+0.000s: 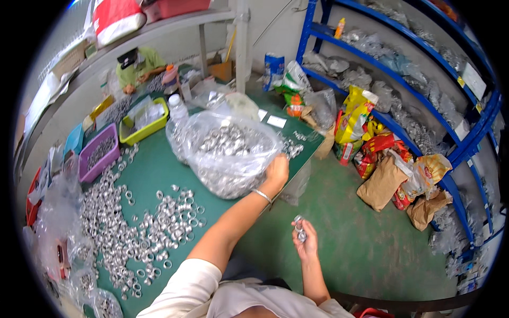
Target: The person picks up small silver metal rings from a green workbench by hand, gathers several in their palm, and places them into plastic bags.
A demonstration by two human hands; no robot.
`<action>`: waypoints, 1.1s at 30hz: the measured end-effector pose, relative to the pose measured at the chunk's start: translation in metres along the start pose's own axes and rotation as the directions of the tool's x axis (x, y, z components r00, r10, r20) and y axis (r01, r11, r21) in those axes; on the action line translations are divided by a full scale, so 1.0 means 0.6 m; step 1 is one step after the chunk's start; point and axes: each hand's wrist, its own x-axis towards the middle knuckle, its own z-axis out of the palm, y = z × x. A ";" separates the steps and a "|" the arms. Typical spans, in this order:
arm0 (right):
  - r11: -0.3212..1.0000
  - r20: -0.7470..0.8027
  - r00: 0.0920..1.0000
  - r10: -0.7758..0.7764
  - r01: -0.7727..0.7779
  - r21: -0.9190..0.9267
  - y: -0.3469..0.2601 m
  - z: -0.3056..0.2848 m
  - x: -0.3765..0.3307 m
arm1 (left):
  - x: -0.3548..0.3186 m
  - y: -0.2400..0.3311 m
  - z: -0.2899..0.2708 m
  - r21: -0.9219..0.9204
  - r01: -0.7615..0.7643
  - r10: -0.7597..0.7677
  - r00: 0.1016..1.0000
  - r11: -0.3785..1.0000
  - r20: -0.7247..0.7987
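A large clear plastic bag (212, 161) filled with small silver metal rings stands with its mouth open on the green table (164, 164). My left hand (277, 170), a bracelet at its wrist, is closed at the bag's right side and appears to grip its edge; the fingertips are partly hidden. Off the table's edge, above the floor, my right hand (306, 237) holds a few metal rings (300, 229) between thumb and fingers. Many loose rings (114, 222) lie scattered across the table's left part, and a smaller group (291, 148) sits beyond my left hand.
A purple basket (99, 153) and a yellow-green basket (143, 121) hold parts at the table's far left. Across from me sits another person (139, 66) in a green top. Blue shelves (382, 74) with bagged parts line the right, with sacks (382, 180) on the floor.
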 end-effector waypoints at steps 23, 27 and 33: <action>0.777 0.723 0.456 0.519 -0.605 -0.176 0.205 0.226 -0.030 | -0.624 -0.190 -0.491 -0.925 0.297 -0.782 0.507 -0.234 0.361; 0.534 0.652 0.243 0.718 -0.794 -0.292 0.274 0.300 -0.079 | -0.721 -0.257 -0.534 -0.485 0.593 -0.765 0.520 0.643 -0.379; 0.561 0.534 0.174 0.827 -0.298 -0.772 0.379 0.431 -0.135 | -0.723 -0.345 -0.615 0.068 0.802 -0.663 0.535 0.594 -0.523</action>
